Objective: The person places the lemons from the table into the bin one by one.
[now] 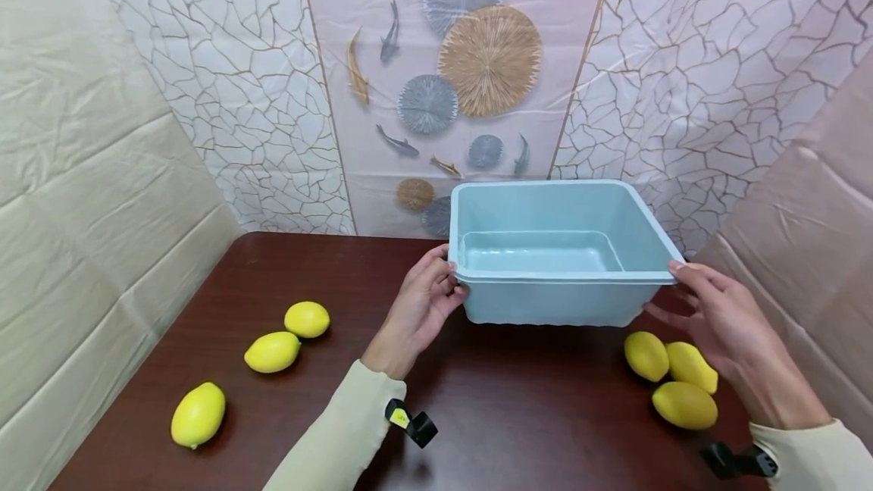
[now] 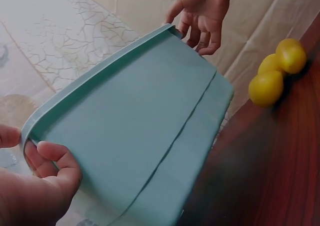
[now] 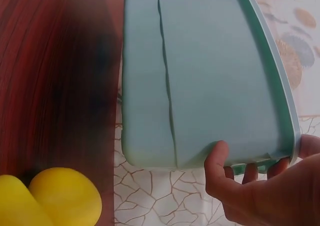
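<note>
A light blue plastic bin (image 1: pixel 546 300) is held up between both hands at the far side of the table, its mouth tipped toward me. My left hand (image 1: pixel 424 301) grips the rim at the near left corner, fingers curled under the lip. At the near right corner, my right hand (image 1: pixel 730 324) pinches the rim, thumb on top and fingers below. The inside of the bin shows bare. From the left wrist, the bin's outer wall (image 2: pixel 130 110) fills the view, with a dark line running along it. The right wrist view shows the underside of my grip (image 3: pixel 255 186).
On the left of the dark red table (image 1: pixel 505 415) lie three lemons, one lemon (image 1: pixel 198 415) nearest me. Three more lemons sit clustered under my right hand, the front lemon (image 1: pixel 685 405) lowest. A patterned cloth wall (image 1: pixel 436 59) stands behind, beige cloth (image 1: pixel 82 173) at the sides.
</note>
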`<state>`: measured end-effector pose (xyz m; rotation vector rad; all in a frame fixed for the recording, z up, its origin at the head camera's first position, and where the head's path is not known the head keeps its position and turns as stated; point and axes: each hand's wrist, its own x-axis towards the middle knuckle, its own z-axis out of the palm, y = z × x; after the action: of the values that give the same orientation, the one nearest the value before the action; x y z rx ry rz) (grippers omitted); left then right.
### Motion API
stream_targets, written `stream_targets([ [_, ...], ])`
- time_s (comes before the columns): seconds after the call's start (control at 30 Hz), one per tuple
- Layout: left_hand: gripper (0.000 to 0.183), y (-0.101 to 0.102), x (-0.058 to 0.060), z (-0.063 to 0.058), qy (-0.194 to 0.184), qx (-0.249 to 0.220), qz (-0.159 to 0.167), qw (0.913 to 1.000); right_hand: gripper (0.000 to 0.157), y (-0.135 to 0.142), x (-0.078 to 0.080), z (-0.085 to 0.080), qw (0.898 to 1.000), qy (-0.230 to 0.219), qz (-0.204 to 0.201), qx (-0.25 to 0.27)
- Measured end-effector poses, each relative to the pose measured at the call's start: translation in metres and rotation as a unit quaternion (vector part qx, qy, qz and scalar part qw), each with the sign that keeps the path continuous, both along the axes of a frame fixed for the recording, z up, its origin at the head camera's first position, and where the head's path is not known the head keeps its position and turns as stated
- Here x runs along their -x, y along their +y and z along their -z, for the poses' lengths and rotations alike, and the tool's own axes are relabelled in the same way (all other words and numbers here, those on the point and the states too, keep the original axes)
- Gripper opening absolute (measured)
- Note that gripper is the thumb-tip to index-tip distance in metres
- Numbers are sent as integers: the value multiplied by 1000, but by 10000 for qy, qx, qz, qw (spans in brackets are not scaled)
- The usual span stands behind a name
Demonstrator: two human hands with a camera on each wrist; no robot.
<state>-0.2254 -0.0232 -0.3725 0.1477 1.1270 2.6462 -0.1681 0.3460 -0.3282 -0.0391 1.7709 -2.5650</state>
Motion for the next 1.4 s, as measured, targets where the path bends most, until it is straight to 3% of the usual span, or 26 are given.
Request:
stream_targets([
  [0.23, 42, -17, -1, -3, -141, 201, -30, 9997, 21, -14, -4, -1, 9996, 83, 74, -248],
  [0.57, 49, -41, -2, -1, -301, 610, 16, 9977, 14, -39, -9, 11, 9963, 14, 422, -748],
  [0.87, 55, -61, -4, 1, -248, 1282, -107, 9914, 12, -59, -13, 25, 9949, 30, 486, -886],
  [1.07, 51, -71, -8, -3, -161, 1603, -399, 9861, 11, -69, -16, 30, 9952, 146, 454, -854],
  [1.4, 49, -88, -14, -2, -245, 2070, -486, 9768, 11, -82, -20, 38, 9935, -147, 512, -1008],
])
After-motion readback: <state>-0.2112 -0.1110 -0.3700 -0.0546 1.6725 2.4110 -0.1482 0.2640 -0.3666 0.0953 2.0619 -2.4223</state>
